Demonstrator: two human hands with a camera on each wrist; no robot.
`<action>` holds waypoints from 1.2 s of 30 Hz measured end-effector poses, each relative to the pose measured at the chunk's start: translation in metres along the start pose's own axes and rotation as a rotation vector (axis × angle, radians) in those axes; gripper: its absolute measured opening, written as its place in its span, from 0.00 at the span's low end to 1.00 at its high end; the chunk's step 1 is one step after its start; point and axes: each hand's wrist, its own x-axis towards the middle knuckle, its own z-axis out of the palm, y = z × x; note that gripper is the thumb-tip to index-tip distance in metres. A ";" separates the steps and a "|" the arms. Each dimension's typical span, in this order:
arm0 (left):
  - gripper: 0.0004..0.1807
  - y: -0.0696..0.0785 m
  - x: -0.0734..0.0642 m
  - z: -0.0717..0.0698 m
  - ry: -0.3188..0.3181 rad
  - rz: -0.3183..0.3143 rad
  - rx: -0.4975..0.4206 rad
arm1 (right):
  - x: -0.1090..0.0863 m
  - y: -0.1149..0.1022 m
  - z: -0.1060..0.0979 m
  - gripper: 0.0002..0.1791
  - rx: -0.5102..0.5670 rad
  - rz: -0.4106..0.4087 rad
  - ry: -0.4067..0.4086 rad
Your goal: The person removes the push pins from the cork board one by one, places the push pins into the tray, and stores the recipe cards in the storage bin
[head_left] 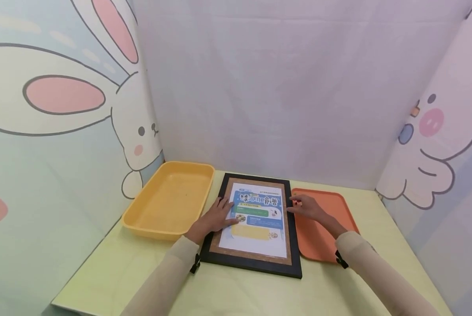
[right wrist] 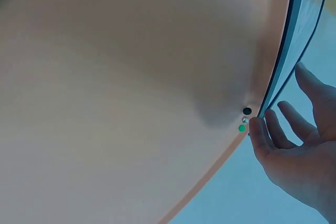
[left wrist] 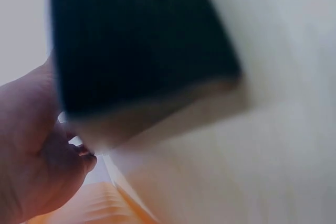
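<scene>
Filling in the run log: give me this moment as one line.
left hand flat on poster | right hand at cork board right edge | yellow tray left

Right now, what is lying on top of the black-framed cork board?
A printed blue-and-white sheet lies on the cork board. The left hand presses flat on the sheet's left edge, hiding the part beneath it. The right hand touches the frame's right side.
</scene>
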 end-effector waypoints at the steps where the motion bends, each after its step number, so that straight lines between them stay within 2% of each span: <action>1: 0.46 0.000 0.001 0.000 0.007 0.003 0.001 | 0.000 -0.002 0.000 0.34 -0.018 -0.006 -0.002; 6: 0.49 -0.002 0.005 -0.001 0.031 0.000 -0.004 | 0.000 -0.011 0.004 0.43 -0.095 -0.037 -0.040; 9: 0.51 0.001 0.006 0.000 0.022 -0.033 -0.021 | -0.006 -0.014 0.006 0.46 -0.083 -0.051 -0.082; 11: 0.53 0.004 0.004 0.000 0.018 -0.061 -0.038 | -0.011 -0.015 0.008 0.46 -0.067 -0.053 -0.109; 15: 0.55 0.007 0.001 0.002 0.053 -0.112 -0.089 | -0.017 -0.018 0.010 0.45 -0.053 -0.049 -0.145; 18: 0.56 0.009 -0.001 0.002 0.081 -0.145 -0.098 | -0.018 -0.019 0.012 0.44 -0.052 -0.041 -0.156; 22: 0.55 0.012 -0.003 0.003 0.082 -0.189 -0.126 | -0.018 -0.017 0.014 0.45 -0.059 -0.023 -0.164; 29: 0.50 0.012 -0.001 0.004 0.142 -0.171 -0.247 | -0.020 -0.019 0.017 0.46 -0.040 0.021 -0.165; 33: 0.47 0.012 -0.001 0.004 0.175 -0.219 -0.361 | -0.020 -0.020 0.018 0.47 -0.032 0.025 -0.159; 36: 0.44 0.012 -0.002 0.002 0.209 -0.266 -0.483 | -0.020 -0.019 0.019 0.47 -0.025 0.016 -0.158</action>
